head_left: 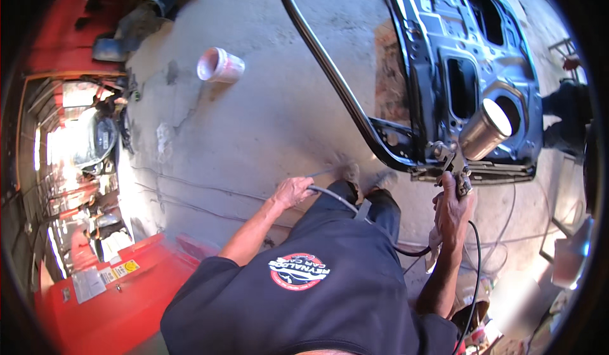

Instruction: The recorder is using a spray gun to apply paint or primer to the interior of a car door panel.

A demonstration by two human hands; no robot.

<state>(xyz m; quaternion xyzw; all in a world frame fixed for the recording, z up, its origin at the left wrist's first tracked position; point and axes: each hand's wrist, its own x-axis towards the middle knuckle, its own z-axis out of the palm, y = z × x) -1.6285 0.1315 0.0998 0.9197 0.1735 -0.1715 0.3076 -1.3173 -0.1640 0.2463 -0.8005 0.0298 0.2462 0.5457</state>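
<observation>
My right hand (451,212) is closed round the handle of a spray gun (458,168), which carries a metal paint cup (485,130) tilted up to the right. Just beyond the gun lies a dark, glossy car door (438,57), its inner side up, with a long curved window frame (330,70) reaching to the far left. My left hand (293,192) is closed on a grey air hose (336,196) in front of my body. From there the hose runs across my waist toward my right wrist.
A pink-stained white bucket (221,65) stands on the concrete floor. Brown paper or cardboard (390,76) shows beneath the door. At the near left is a red cabinet (120,298); a car (95,136) stands farther left. Thin lines (190,190) trail over the floor.
</observation>
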